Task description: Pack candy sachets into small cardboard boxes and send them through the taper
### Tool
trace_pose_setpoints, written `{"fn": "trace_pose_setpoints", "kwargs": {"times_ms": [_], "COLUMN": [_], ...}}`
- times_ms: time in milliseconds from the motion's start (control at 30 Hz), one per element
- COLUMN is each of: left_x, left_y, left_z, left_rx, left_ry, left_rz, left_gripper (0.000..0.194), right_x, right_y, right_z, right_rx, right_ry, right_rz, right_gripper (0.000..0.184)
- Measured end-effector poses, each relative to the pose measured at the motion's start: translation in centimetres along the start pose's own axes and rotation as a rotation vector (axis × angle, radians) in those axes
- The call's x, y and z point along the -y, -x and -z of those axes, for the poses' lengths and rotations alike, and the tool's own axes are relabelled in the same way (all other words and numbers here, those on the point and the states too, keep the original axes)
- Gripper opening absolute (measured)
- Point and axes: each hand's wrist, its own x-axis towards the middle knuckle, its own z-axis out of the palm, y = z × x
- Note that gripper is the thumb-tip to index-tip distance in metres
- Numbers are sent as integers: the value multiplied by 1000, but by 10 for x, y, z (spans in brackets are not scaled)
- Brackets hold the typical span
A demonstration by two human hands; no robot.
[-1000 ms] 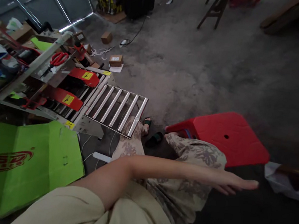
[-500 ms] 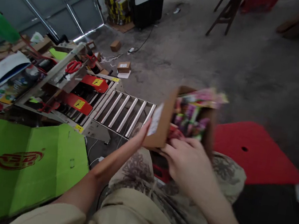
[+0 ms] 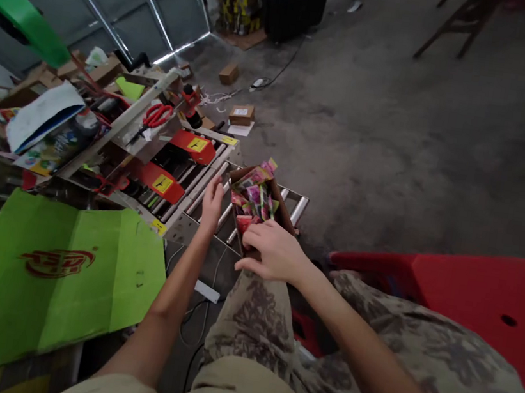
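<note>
An open cardboard box rests on the metal rollers of a short conveyor. Colourful small packets, pink, purple and green, fill it, and a few poke out above its far rim. My right hand grips the near wall of the box, fingers over the rim and thumb on the outside. To the left of the box, my left hand is raised with its fingers stretched out and nothing in it, seemingly just apart from the cardboard.
Left of the rollers stands a taping machine with red guides and red-handled scissors on top. A green carton lies at the near left. Right of my legs is a red stool. Small boxes sit on the floor beyond.
The box has moved left and away from my lap, down onto the rollers. My left hand has let go of its side, while my right hand remains at the near wall.
</note>
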Motion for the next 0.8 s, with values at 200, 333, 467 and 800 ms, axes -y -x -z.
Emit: {"fn": "trace_pose_setpoints", "kwargs": {"times_ms": [200, 333, 467, 800], "left_x": [-28, -24, -18, -27], "left_y": [-31, -21, -15, -45], "left_z": [1, 2, 11, 23], "left_rx": [-5, -55, -59, 386], "left_ry": [225, 300, 263, -206], "left_rz": [-18, 28, 69, -68], "left_gripper": [40, 35, 35, 33], "right_x": [-20, -39, -47, -56], "right_y": [-21, -43, -51, -47], "right_z": [-20, -58, -86, -74], "right_rx": [-474, -198, -77, -167], "right_ry": [144, 368, 427, 123], "right_rz": [-356, -324, -323, -310], "right_gripper": [46, 50, 51, 40]}}
